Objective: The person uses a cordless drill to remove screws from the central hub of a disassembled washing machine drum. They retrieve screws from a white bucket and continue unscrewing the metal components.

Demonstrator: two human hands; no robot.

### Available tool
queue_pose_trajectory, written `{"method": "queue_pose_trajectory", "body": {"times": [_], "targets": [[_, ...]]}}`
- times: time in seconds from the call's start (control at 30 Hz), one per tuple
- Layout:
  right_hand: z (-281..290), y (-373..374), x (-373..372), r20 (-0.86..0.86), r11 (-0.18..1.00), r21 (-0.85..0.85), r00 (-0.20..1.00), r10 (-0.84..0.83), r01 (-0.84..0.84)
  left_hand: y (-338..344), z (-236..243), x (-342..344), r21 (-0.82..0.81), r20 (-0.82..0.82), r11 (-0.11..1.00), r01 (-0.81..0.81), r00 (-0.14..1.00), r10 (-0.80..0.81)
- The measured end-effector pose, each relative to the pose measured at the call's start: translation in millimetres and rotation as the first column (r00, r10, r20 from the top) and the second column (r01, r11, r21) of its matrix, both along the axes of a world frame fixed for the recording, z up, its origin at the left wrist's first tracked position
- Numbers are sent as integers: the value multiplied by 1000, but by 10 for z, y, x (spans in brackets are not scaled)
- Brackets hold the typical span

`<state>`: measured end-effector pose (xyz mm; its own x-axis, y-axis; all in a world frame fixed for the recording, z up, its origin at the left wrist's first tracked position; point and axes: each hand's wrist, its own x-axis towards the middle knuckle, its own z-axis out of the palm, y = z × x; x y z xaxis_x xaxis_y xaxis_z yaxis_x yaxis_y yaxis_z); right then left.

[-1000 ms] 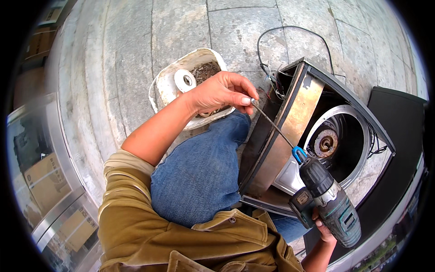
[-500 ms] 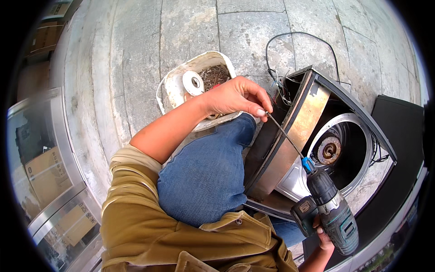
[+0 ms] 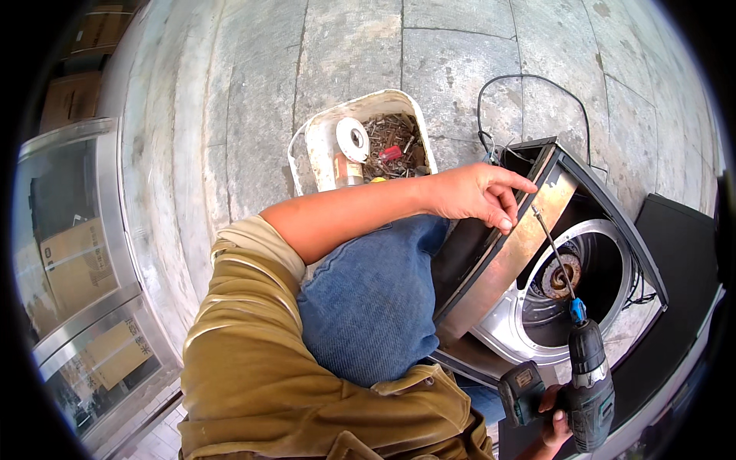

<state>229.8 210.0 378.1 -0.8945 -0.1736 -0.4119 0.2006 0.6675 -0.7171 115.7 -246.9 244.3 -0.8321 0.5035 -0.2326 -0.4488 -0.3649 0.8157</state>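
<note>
My right hand [image 3: 557, 428] grips a black and teal cordless drill [image 3: 590, 391], its battery pointing left. A long thin bit [image 3: 555, 249] rises from a blue collar [image 3: 577, 310] at the chuck. Its tip, with something small and dark on it, lies over the metal-sided appliance housing [image 3: 546, 203]. Just left of that tip, my left hand [image 3: 487, 198] is open, index finger stretched out and thumb apart, with nothing visible in it. Inside the housing sits a round metal drum [image 3: 529, 337] with a rusty brown hub [image 3: 561, 276].
Left of the housing, a dirty white bucket [image 3: 318, 142] holds many screws, a white spool [image 3: 352, 139] and a red item [image 3: 390, 153]. A black cable [image 3: 529, 76] loops over the stone paving. A black panel [image 3: 678, 253] lies right; a glass cabinet [image 3: 111, 222] with cartons stands left.
My left hand has moved right and its fingers have come away from the bit's tip. The drill has shifted slightly right, its bit now pointing more steeply away from me. The view has also shifted.
</note>
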Motion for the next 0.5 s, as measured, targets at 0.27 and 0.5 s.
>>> {"method": "queue_pose_trajectory", "body": {"times": [0.27, 0.5], "targets": [[722, 241, -198, -13, 983, 147, 994, -113, 114, -105, 336, -917, -492, -781, 610, -622, 624, 7], [991, 328, -226, 36, 962, 242, 990, -138, 125, -454, 797, -1547, -519, -728, 689, -506, 684, -45]]}}
